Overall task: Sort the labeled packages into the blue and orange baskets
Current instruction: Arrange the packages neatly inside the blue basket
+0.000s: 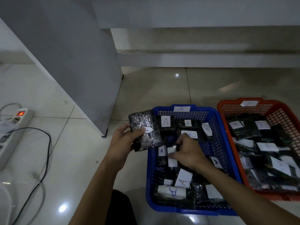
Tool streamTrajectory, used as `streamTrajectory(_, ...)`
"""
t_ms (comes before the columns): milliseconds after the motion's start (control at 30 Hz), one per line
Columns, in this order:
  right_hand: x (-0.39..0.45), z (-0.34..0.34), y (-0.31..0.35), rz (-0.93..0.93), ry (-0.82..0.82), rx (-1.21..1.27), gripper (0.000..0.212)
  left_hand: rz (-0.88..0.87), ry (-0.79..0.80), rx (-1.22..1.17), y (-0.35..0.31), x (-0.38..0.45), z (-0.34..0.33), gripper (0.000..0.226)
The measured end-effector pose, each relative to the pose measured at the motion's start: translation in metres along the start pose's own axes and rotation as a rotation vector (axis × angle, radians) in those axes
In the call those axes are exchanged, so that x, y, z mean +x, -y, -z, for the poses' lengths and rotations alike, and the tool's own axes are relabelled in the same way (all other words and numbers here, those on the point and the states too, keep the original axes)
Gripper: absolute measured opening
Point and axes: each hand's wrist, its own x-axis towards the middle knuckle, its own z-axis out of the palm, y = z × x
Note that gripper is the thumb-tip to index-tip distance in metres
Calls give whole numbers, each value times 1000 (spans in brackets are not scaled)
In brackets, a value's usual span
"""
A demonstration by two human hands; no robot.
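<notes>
to your left a white power strip (12,130), red switch lit, lies on the glossy tiled floor (78,153); a black cable (46,159) runs beside it.

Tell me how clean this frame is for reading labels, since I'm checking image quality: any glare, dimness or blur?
Head view: dim overall; ceiling-light glare spots on the floor tiles; plastic wrap glints on the package in the left hand; orange basket labels look blurred and unreadable; wide-angle bending at the edges.

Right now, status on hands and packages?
Left hand holds an A-labeled package beside the blue basket. Right hand in that basket, pinching a package. Orange basket alongside, loaded. Nothing blocking.
</notes>
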Motion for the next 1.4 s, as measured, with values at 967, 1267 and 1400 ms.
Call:
streamTrajectory(967,28,88,-45,172,260,-519,44,-64,63,2,16,-6,-42,66)
streamTrajectory(1267,-3,137,-22,185,403,190,26,91,47,1,52,-9,-108,33)
streamTrajectory(1400,2,137,-40,158,383,-200,28,79,86,398,76,-5,-121,14)
